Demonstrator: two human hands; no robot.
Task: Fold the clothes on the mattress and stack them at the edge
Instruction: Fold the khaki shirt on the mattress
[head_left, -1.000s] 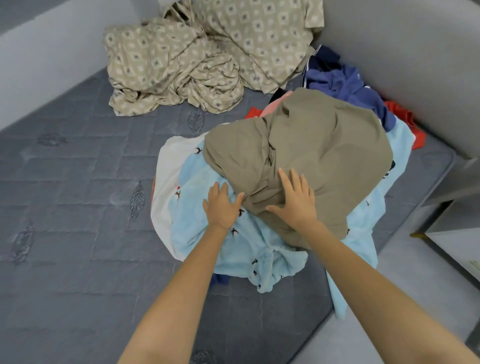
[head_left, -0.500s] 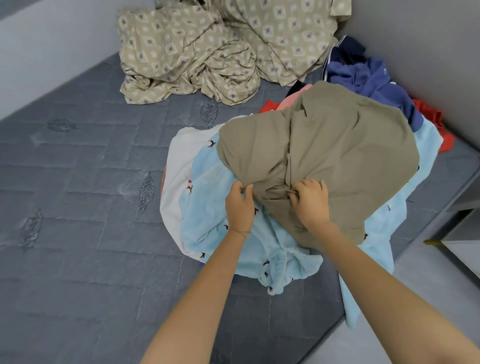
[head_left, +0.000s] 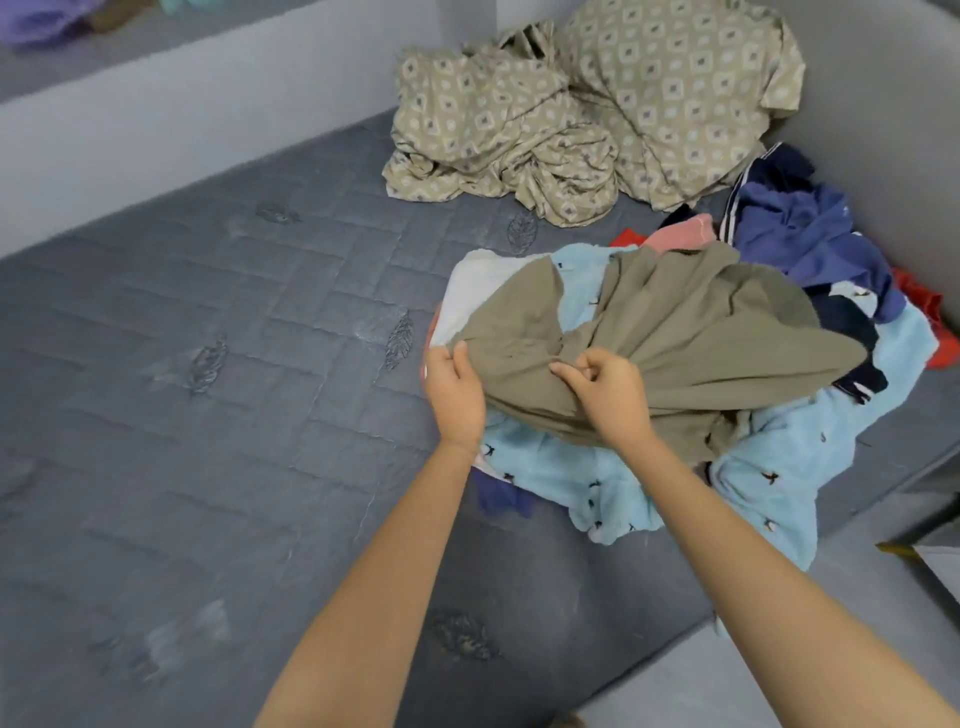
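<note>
Olive garment (head_left: 691, 338) atop the clothes pile (head_left: 779, 467), which lies on the mattress (head_left: 208, 415) beside its right edge. Left hand (head_left: 456, 392) pinches the garment's left corner; right hand (head_left: 608, 397) bunches cloth mid-hem in curled fingers. The fabric looks light, limp and non-slippery; it is probably best held at corners or seams.

A garment (head_left: 675, 332) lay atop the clothes pile (head_left: 597, 483) on the mattress (head_left: 208, 415); bedding (head_left: 571, 119) lay behind the pile.

Bunched olive garment (head_left: 691, 332) atop clothes pile (head_left: 613, 483)
</note>
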